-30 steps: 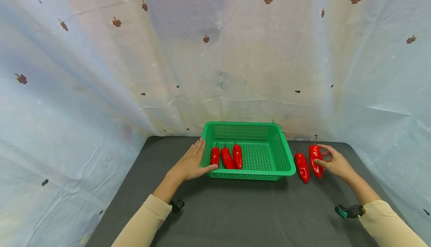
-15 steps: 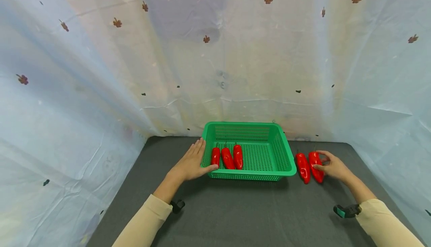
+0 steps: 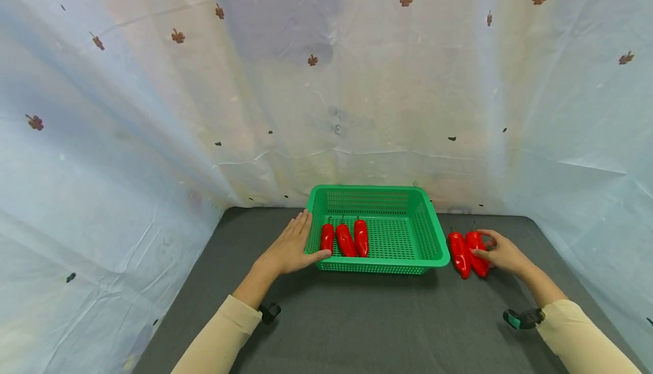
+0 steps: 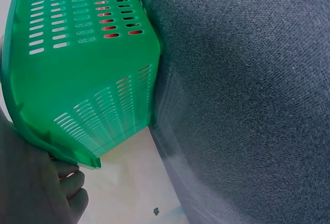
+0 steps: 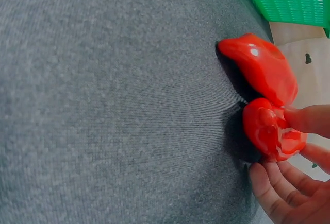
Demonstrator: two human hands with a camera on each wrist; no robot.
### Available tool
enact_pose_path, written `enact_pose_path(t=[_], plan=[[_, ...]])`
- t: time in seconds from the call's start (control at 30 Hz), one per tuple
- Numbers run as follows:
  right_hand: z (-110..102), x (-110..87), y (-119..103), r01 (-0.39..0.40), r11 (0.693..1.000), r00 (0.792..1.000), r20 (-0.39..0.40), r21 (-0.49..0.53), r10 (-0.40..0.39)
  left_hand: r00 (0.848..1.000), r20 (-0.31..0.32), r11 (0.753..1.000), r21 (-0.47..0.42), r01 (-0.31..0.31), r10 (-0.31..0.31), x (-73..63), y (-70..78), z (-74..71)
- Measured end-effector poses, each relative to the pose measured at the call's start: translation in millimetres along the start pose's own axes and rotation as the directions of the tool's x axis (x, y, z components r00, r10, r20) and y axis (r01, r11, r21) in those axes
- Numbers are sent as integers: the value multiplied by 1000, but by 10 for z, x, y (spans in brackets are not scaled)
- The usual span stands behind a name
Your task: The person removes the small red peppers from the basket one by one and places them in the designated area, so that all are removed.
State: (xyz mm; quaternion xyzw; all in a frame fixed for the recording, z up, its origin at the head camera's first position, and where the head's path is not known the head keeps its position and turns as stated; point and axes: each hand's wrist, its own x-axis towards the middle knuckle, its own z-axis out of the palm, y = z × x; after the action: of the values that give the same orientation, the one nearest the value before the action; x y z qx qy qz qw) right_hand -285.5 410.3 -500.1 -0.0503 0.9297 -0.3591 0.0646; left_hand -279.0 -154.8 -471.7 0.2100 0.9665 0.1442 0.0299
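My right hand (image 3: 507,256) grips a red pepper (image 3: 476,254) on the dark cloth, thumb on one side and fingers on the other. In the right wrist view this pepper (image 5: 268,127) touches a second red pepper (image 5: 265,68) beside it. That second pepper (image 3: 459,255) lies between it and the green basket (image 3: 388,262). Inside the basket, three red peppers (image 3: 345,240) lie side by side toward the left. My left hand (image 3: 288,249) rests with straight fingers on the basket's left rim and front corner. In the left wrist view its fingers (image 4: 72,183) show beside the rim.
Dark grey cloth (image 3: 357,323) covers the table around the basket. A pale plastic sheet (image 3: 377,107) with brown leaf prints hangs behind the table and along both sides.
My right hand has brought its pepper down and leftward, from apart to against the neighbouring pepper on the cloth. The left hand and the basket have stayed in place.
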Motion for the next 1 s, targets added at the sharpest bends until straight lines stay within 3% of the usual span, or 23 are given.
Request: enact_pose_path(t=[0.6,1.0], plan=[[-7,18,-30,-7,1000,1000,-15,-6,7,1000,-8,1000,0,-2,2,-2,-20,36],[-98,-11,-151,5,1000,997,-71,-20,-6,1000,4,1000,-4,10,-10,3,-13,10]])
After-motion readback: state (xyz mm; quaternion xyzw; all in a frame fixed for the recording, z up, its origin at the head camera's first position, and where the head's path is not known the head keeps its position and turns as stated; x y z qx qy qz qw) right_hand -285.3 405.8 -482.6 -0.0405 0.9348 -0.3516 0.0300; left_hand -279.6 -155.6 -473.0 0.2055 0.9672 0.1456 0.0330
